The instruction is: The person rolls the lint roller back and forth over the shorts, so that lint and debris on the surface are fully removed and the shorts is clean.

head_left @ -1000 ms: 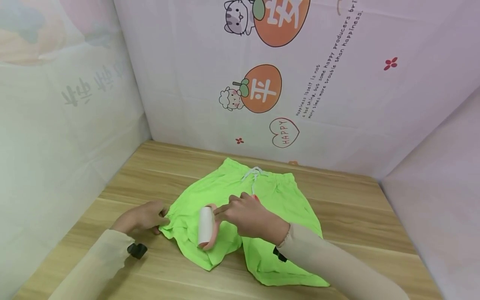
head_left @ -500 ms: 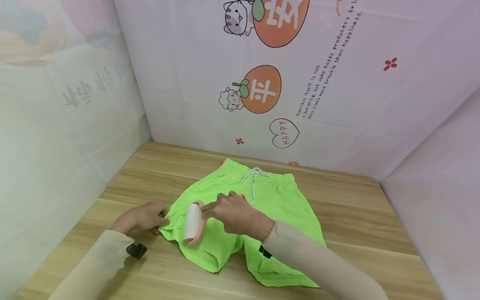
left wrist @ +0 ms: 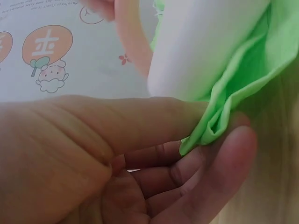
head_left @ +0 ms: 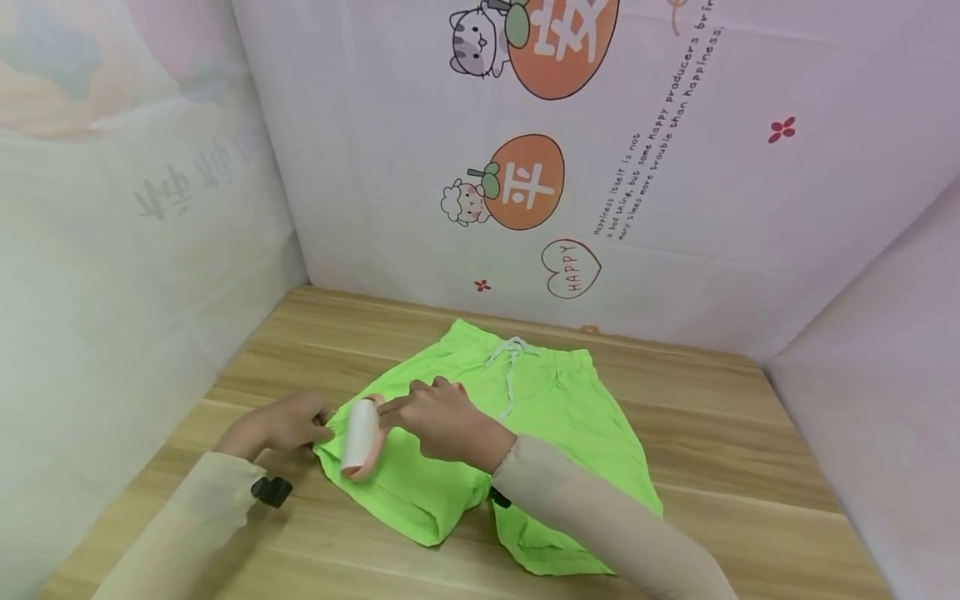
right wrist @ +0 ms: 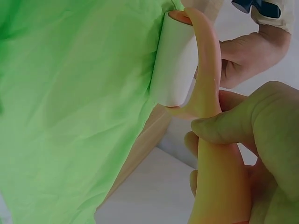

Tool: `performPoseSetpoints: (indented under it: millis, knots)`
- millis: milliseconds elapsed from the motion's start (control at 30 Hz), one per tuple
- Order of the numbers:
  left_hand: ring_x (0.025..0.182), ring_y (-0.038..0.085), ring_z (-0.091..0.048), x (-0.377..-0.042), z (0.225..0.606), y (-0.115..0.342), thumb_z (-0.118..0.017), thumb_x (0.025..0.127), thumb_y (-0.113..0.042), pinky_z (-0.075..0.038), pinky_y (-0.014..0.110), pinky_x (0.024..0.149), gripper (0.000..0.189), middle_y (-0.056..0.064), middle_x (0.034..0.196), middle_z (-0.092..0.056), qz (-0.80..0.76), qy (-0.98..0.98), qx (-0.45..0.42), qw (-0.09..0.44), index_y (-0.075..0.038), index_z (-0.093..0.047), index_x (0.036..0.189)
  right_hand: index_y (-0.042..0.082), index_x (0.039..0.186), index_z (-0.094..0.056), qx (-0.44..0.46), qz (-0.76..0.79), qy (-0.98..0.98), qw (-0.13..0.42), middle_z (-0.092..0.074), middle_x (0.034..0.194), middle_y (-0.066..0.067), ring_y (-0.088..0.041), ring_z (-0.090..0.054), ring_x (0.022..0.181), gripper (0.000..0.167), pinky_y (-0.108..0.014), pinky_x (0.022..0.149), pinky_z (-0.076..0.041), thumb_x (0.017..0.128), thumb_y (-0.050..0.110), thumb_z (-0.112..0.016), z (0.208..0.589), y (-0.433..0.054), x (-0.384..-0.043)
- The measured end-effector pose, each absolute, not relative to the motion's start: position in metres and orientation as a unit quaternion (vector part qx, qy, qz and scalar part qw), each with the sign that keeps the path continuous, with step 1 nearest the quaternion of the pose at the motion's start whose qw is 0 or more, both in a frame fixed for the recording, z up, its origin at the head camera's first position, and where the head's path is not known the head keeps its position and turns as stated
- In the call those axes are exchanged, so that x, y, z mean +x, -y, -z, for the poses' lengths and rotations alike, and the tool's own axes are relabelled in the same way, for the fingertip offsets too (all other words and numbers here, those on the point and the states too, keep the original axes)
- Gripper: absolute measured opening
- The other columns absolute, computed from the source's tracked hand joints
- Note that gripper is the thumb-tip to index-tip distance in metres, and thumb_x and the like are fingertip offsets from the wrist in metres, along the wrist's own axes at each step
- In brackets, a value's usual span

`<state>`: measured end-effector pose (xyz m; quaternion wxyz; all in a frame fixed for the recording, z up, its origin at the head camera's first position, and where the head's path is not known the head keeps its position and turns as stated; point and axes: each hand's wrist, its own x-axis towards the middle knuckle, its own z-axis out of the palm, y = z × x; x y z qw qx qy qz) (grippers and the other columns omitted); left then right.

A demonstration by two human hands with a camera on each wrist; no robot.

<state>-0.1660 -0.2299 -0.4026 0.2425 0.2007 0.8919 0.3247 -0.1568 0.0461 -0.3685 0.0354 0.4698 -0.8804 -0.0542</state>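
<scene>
Bright green drawstring shorts (head_left: 585, 425) lie spread on the wooden table, waistband toward the back wall. My left hand (head_left: 288, 423) pinches the left edge of the shorts between thumb and fingers; the left wrist view shows the folded green fabric (left wrist: 217, 121) in that pinch. My right hand (head_left: 450, 423) grips the handle of a lint roller (head_left: 362, 435), which has a white roll and a pink frame. In the right wrist view the white roll (right wrist: 175, 60) presses against the green fabric, and fingers wrap the handle (right wrist: 219, 182). The roll sits close beside my left fingers.
The wooden table (head_left: 750, 467) extends around the shorts. A white printed sheet (head_left: 390, 167) with cartoon fruit forms the back wall, and pale side walls (head_left: 877, 367) enclose the table. Black wrist cameras (head_left: 272, 491) sit on both sleeves.
My right hand has moved the lint roller leftward across the shorts' left leg, up to the left hand. The left hand keeps its pinch on the edge, and the leg's creases look flatter.
</scene>
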Motion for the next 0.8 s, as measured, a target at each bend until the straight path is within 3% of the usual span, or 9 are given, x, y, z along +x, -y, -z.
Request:
performPoseSetpoints:
  millis: [400,600,800]
  knots:
    - [0.059,0.012,-0.050,-0.168,0.413,0.231,-0.064,0.098,-0.002,-0.044,0.023,0.057,0.019,0.002,0.067,-0.056,-0.313,-0.902,0.181,0.237,-0.003,-0.059,0.079,0.039,0.137,-0.069,0.445,0.037,0.894,0.032,-0.064,0.146,0.019,-0.018,-0.068,0.102,0.064,-0.029,0.067,-0.045,0.088,0.000,-0.079,0.382,-0.032,-0.164]
    - [0.065,0.016,-0.056,-0.168,0.412,0.235,-0.064,0.099,-0.004,-0.045,0.024,0.059,0.013,0.003,0.075,-0.059,-0.310,-0.905,0.175,0.233,-0.003,-0.060,0.087,0.040,0.136,-0.070,0.450,0.024,0.892,0.022,-0.063,0.147,0.021,-0.019,-0.067,0.102,0.071,-0.027,0.068,-0.041,0.084,-0.008,-0.075,0.384,-0.046,-0.167]
    - [0.062,0.015,-0.052,-0.166,0.413,0.239,-0.064,0.097,-0.001,-0.047,0.023,0.059,0.019,-0.002,0.068,-0.050,-0.332,-0.898,0.167,0.237,-0.006,-0.055,0.081,0.038,0.134,-0.072,0.452,0.001,0.892,0.006,-0.064,0.146,0.019,-0.022,-0.067,0.103,0.078,-0.025,0.067,-0.040,0.079,-0.017,-0.069,0.379,-0.071,-0.169]
